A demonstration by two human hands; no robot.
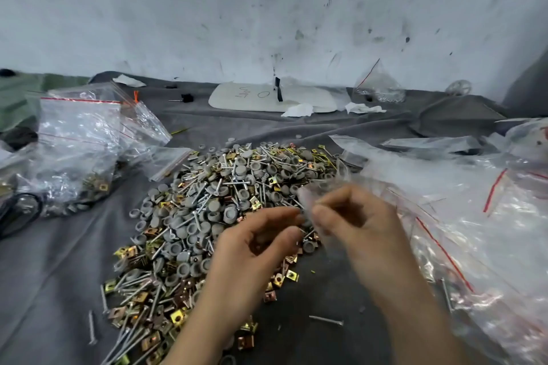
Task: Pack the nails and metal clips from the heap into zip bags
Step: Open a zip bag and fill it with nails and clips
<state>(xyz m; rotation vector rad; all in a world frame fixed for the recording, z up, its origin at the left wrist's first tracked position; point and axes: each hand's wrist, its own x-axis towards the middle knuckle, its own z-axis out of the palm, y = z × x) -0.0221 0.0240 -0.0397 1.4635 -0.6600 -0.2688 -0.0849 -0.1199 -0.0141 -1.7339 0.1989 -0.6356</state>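
A big heap (207, 210) of long nails, gold and copper metal clips and grey round caps lies on a dark grey cloth in front of me. Above its near right part my left hand (255, 249) and my right hand (361, 225) meet, fingers curled. Both pinch a small clear zip bag (308, 201) between their fingertips; the bag is blurred and almost see-through. What the bag holds cannot be made out.
Filled zip bags (77, 151) with red seal lines stand at the left. A pile of empty clear zip bags (480, 216) covers the right side. A white foam pad (267, 98) and crumpled tissues lie by the stained wall. Loose nails (326, 320) lie near me.
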